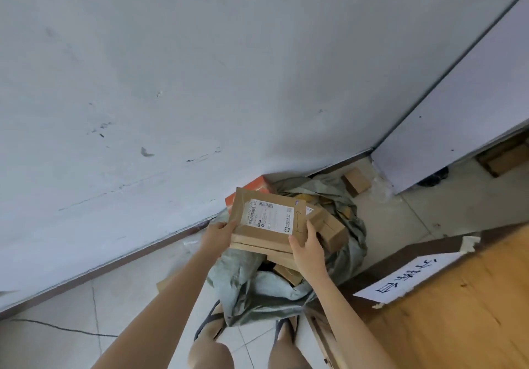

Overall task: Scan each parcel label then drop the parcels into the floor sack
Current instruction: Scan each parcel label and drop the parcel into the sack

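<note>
I hold a stack of flat brown cardboard parcels over the open grey-green floor sack. The top parcel carries a white shipping label with barcodes, facing up. My left hand grips the stack's left edge, thumb on top. My right hand grips the right front corner, thumb on the top parcel. Inside the sack lie several more brown boxes, among them one just right of the stack and one below it.
A white wall with a brown skirting runs behind the sack. An orange box lies at the wall. A small brown box sits on the tiled floor near a white panel. A wooden table with a paper sign is at right.
</note>
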Demonstrator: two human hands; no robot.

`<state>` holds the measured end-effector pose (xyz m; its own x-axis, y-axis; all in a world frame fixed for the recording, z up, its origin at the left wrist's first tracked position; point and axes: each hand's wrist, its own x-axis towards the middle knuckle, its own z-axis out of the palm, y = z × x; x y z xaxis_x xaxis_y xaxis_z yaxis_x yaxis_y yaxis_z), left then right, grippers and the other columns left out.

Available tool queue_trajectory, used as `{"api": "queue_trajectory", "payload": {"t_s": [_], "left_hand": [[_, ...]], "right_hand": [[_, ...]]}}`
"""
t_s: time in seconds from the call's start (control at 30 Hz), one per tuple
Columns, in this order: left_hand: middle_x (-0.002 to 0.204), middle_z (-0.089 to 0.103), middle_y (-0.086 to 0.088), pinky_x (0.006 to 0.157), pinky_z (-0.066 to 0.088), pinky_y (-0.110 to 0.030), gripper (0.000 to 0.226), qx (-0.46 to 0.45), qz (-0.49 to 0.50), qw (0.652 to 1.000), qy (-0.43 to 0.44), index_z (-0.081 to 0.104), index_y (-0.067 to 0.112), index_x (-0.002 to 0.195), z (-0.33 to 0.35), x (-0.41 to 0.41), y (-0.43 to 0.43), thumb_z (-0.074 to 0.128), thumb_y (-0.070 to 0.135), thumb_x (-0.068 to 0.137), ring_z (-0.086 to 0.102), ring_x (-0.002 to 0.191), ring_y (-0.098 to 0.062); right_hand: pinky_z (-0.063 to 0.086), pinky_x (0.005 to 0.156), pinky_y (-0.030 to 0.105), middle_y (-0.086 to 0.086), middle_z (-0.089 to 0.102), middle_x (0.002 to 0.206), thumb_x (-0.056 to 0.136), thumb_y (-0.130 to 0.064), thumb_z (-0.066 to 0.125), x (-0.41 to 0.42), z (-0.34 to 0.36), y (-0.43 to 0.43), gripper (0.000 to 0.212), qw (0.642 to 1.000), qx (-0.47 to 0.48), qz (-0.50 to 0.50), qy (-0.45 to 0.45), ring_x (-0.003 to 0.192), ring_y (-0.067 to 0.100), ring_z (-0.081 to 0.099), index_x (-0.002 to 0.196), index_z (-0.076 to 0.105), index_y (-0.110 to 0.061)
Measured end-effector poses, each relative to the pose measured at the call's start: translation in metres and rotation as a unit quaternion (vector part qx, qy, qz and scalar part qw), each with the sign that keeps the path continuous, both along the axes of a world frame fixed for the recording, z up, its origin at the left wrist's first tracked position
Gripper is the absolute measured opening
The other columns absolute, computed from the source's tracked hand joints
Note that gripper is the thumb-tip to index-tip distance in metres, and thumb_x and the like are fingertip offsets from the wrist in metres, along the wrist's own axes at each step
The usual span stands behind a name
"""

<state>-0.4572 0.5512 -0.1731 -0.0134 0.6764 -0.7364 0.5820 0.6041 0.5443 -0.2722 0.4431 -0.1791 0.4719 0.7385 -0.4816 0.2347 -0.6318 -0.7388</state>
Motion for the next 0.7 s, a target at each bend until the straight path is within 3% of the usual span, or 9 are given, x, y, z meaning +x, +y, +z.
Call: {"api": "queue_trajectory", "payload": {"t_s": [0.1, 0.2, 0.27, 0.3, 0.37, 0.4, 0.57, 0.7], "left_hand": [[0.066, 0.055, -0.002, 0.065, 0.045, -0.031, 0.029, 0.009, -0.071, 0.996, 0.055, 0.052, 0.021, 0.066, -0.008, -0.019, 0.019, 0.049, 0.031, 0.093, 0.057, 0.068, -0.022], [0.063, 0.044, 0.002, 0.066, 0.044, -0.031, 0.034, 0.0, -0.155, 0.984, 0.085, 0.041, 0.022, 0.06, -0.015, -0.041, 0.031, 0.048, 0.027, 0.093, 0.046, 0.06, -0.017], [0.074, 0.055, -0.003, 0.076, 0.048, -0.035, 0.026, -0.013, -0.199, 0.976, 0.084, 0.053, 0.018, 0.071, -0.016, -0.055, 0.04, 0.048, 0.029, 0.094, 0.055, 0.074, -0.025], [0.089, 0.062, -0.008, 0.083, 0.048, -0.037, 0.024, -0.022, -0.218, 0.972, 0.081, 0.06, 0.014, 0.087, -0.017, -0.06, 0.044, 0.048, 0.032, 0.095, 0.058, 0.087, -0.028], [0.118, 0.062, -0.015, 0.086, 0.047, -0.038, 0.04, -0.045, -0.224, 0.971, 0.074, 0.059, 0.007, 0.12, -0.017, -0.068, 0.051, 0.049, 0.038, 0.096, 0.059, 0.108, -0.033], [0.124, 0.061, -0.017, 0.085, 0.047, -0.037, 0.045, -0.057, -0.222, 0.971, 0.063, 0.056, 0.004, 0.126, -0.014, -0.069, 0.054, 0.051, 0.037, 0.096, 0.058, 0.113, -0.034], [0.129, 0.059, -0.022, 0.094, 0.048, -0.04, 0.042, -0.045, -0.25, 0.967, 0.027, 0.058, -0.002, 0.127, -0.005, -0.05, 0.063, 0.056, 0.025, 0.095, 0.056, 0.12, -0.037], [0.129, 0.057, -0.027, 0.094, 0.046, -0.039, 0.04, -0.009, -0.344, 0.939, -0.003, 0.056, -0.008, 0.126, 0.01, -0.006, 0.045, 0.051, 0.019, 0.097, 0.055, 0.12, -0.04]], "right_hand": [[0.033, 0.109, 0.036, 0.011, 0.035, 0.153, 0.097, -0.029, 0.052, -0.019, -0.002, -0.008, 0.062, 0.992, -0.024, -0.119, -0.015, 0.14, 0.026, 0.035, 0.15, 0.026, -0.012], [0.035, 0.106, 0.034, 0.014, 0.041, 0.148, 0.097, -0.03, 0.051, -0.045, -0.001, -0.025, 0.056, 0.984, -0.043, -0.17, -0.033, 0.135, 0.027, 0.041, 0.146, 0.033, -0.008], [0.034, 0.107, 0.035, 0.015, 0.042, 0.146, 0.098, -0.025, 0.05, -0.061, 0.0, -0.037, 0.052, 0.98, -0.058, -0.188, -0.038, 0.133, 0.027, 0.041, 0.144, 0.035, -0.006], [0.034, 0.106, 0.034, 0.016, 0.042, 0.144, 0.098, -0.023, 0.05, -0.068, 0.0, -0.042, 0.051, 0.977, -0.066, -0.199, -0.041, 0.133, 0.028, 0.041, 0.143, 0.035, -0.006], [0.036, 0.103, 0.033, 0.015, 0.047, 0.138, 0.098, -0.022, 0.051, -0.083, 0.002, -0.052, 0.051, 0.972, -0.081, -0.217, -0.045, 0.131, 0.029, 0.043, 0.143, 0.036, -0.004], [0.037, 0.1, 0.032, 0.015, 0.049, 0.132, 0.097, -0.021, 0.051, -0.091, 0.003, -0.055, 0.051, 0.97, -0.086, -0.222, -0.042, 0.13, 0.03, 0.044, 0.143, 0.037, -0.004], [0.036, 0.102, 0.033, 0.016, 0.042, 0.142, 0.098, -0.025, 0.05, -0.107, 0.016, -0.068, 0.048, 0.964, -0.09, -0.247, -0.039, 0.128, 0.028, 0.045, 0.142, 0.038, -0.007], [0.037, 0.09, 0.028, 0.012, 0.042, 0.141, 0.099, -0.031, 0.048, -0.102, 0.029, -0.086, 0.046, 0.96, -0.081, -0.264, -0.046, 0.116, 0.023, 0.051, 0.14, 0.04, -0.013]]}}
